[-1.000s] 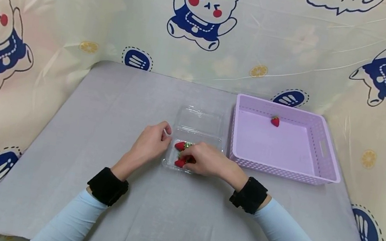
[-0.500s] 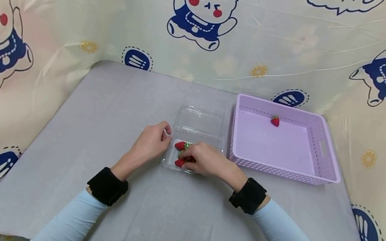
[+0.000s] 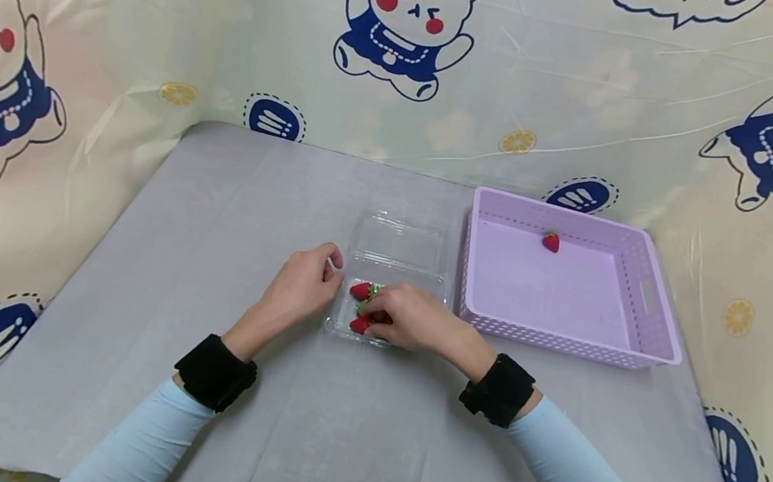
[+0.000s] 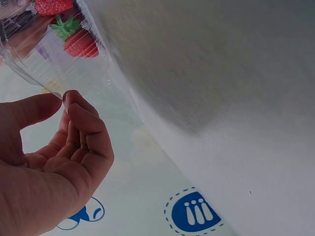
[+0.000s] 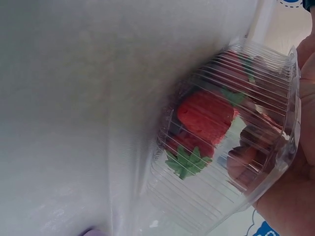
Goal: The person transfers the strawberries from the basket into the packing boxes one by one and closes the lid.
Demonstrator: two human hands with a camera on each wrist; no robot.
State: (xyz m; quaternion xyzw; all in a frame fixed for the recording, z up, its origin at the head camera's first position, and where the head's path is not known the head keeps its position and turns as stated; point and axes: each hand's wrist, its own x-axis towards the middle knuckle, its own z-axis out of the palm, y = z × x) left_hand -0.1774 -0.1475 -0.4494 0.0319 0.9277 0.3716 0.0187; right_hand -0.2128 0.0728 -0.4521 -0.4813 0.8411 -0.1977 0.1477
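Observation:
A hinged clear plastic container point(image 3: 401, 243) lies with its lid laid back, and red strawberries with green leaves sit in its near half. My left hand point(image 3: 304, 283) pinches the container's left rim between thumb and forefinger, as the left wrist view shows point(image 4: 59, 147). Reaching into the near half, my right hand point(image 3: 412, 317) has its fingers curled on a strawberry that they mostly hide. One strawberry point(image 3: 362, 291) lies just beyond those fingers, and another point(image 3: 360, 325) shows at their near side. Through the ribbed wall, the right wrist view shows several strawberries point(image 5: 206, 115) close together.
A lilac plastic basket point(image 3: 567, 345) stands right of the container, with a single strawberry point(image 3: 551, 242) near its back wall. Both rest on a grey cloth-covered table point(image 3: 250, 194). A printed curtain point(image 3: 262, 19) hangs behind the table and at its sides.
Both hands stay nearly in place. The right fingers shift very slightly over the strawberries, while the left hand keeps its pinch on the rim.

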